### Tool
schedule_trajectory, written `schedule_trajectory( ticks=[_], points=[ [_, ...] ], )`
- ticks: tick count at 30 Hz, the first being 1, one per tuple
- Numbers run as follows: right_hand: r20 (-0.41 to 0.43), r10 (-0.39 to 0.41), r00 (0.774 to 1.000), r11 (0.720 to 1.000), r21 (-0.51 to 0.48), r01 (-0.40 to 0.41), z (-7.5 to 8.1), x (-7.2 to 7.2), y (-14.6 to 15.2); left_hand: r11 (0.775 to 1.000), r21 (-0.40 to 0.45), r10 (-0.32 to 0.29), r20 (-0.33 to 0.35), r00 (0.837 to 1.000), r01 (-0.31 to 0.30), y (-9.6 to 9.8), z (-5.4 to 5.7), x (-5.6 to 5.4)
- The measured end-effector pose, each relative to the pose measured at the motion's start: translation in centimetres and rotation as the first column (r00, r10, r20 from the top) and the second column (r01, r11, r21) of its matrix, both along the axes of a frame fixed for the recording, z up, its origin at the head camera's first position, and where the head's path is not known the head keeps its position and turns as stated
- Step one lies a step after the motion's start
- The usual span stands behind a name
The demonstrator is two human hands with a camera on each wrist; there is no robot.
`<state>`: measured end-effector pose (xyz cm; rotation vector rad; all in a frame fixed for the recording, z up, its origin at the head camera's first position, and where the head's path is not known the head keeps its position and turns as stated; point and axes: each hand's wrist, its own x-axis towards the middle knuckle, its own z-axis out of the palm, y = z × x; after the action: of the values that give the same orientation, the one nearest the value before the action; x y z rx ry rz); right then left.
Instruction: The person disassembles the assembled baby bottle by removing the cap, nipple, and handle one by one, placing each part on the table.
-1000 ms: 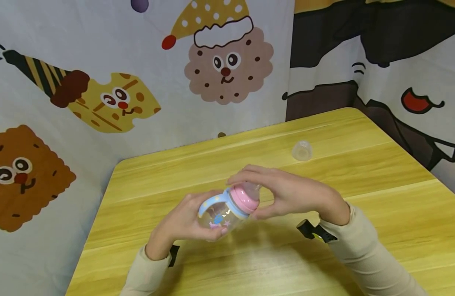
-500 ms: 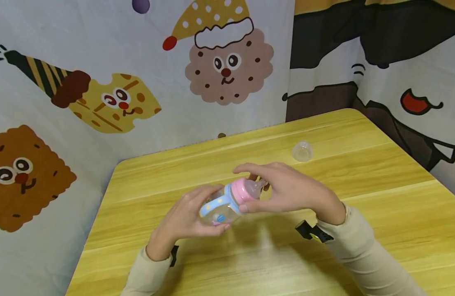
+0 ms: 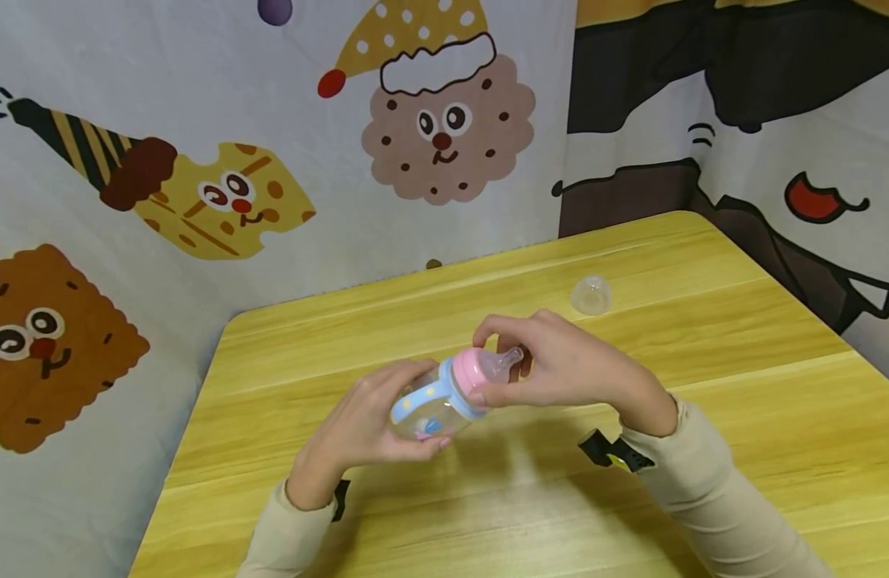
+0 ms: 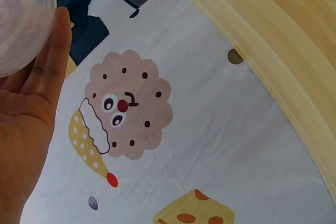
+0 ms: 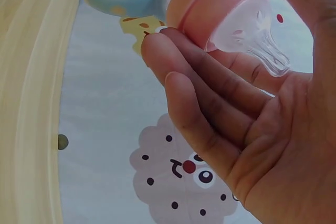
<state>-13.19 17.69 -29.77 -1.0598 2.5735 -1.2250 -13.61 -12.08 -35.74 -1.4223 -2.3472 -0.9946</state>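
A clear baby bottle [image 3: 454, 419] with a blue, yellow-dotted handle [image 3: 422, 396] is held tilted above the table, teat end up to the right. My left hand [image 3: 364, 413] grips its body from the left, thumb below and fingers over the top. At the pink collar [image 3: 468, 371], the thumb and forefinger of my right hand [image 3: 567, 365] pinch from either side. The clear teat [image 5: 257, 38] points toward the right palm, seen in the right wrist view. Only the bottle's rounded bottom [image 4: 23, 30] shows in the left wrist view, above the left palm [image 4: 23, 124].
A clear dome cap [image 3: 592, 295] sits on the yellow wood-grain table [image 3: 357, 329], toward the back right. Behind the table hangs a white cloth [image 3: 299, 72] printed with cartoon biscuits. A dark printed cloth [image 3: 639, 72] borders the right side.
The bottle has turned in the left hand, so its handle now faces the camera more. My right fingers have shifted round the collar, and the forefinger has curled in against it.
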Motion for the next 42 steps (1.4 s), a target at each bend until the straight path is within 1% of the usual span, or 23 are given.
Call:
schedule_trajectory(
  ticks=[6, 9, 11, 14, 16, 17, 22, 27, 31, 36, 40, 42],
  points=[
    [-0.023, 0.062, 0.998, 0.996, -0.063, -0.064, 0.1, -0.1, 0.3, 0.999, 0.026, -0.040, 0.070, 0.997, 0.038, 0.1, 0.3, 0.2],
    [-0.014, 0.103, 0.995, 0.989, -0.106, -0.104, 0.2, -0.1, 0.6, 0.998, 0.034, -0.058, 0.108, 0.992, 0.054, 0.1, 0.5, 0.3],
    [0.007, 0.143, 0.990, 0.980, -0.142, -0.140, 0.2, 0.0, 0.7, 0.996, 0.044, -0.081, 0.152, 0.985, 0.076, 0.0, 0.6, 0.3],
    [0.026, 0.193, 0.981, 0.965, -0.184, -0.185, 0.2, 0.1, 0.9, 0.993, 0.059, -0.116, 0.220, 0.969, 0.105, 0.0, 0.6, 0.4],
    [0.025, 0.212, 0.977, 0.960, -0.191, -0.203, 0.3, 0.1, 0.9, 0.990, 0.068, -0.134, 0.249, 0.959, 0.120, 0.0, 0.5, 0.4],
    [0.019, 0.213, 0.977, 0.960, -0.190, -0.205, 0.3, 0.1, 0.9, 0.990, 0.070, -0.138, 0.255, 0.957, 0.124, 0.0, 0.5, 0.4],
    [-0.019, 0.200, 0.980, 0.964, -0.172, -0.201, 0.3, 0.1, 1.2, 0.990, 0.061, -0.136, 0.258, 0.957, 0.124, 0.0, 0.4, 0.4],
    [-0.056, 0.182, 0.982, 0.967, -0.169, -0.189, 0.7, 0.0, 1.7, 0.992, 0.053, -0.128, 0.255, 0.958, 0.119, -0.1, 0.3, 0.5],
    [-0.053, 0.140, 0.989, 0.973, -0.175, -0.147, 1.1, 0.0, 2.1, 0.991, 0.062, -0.131, 0.249, 0.960, 0.119, -0.1, 0.2, 0.5],
    [-0.042, 0.082, 0.996, 0.982, -0.168, -0.088, 1.5, 0.1, 2.7, 0.993, 0.058, -0.118, 0.229, 0.966, 0.107, 0.0, 0.0, 0.3],
    [-0.068, 0.052, 0.996, 0.982, -0.176, -0.064, 1.7, 0.1, 3.1, 0.994, 0.052, -0.107, 0.219, 0.970, 0.098, 0.1, -0.2, 0.2],
    [-0.083, 0.042, 0.996, 0.981, -0.185, -0.056, 1.8, 0.2, 3.3, 0.994, 0.049, -0.105, 0.200, 0.974, 0.097, 0.2, -0.2, 0.1]
  ],
)
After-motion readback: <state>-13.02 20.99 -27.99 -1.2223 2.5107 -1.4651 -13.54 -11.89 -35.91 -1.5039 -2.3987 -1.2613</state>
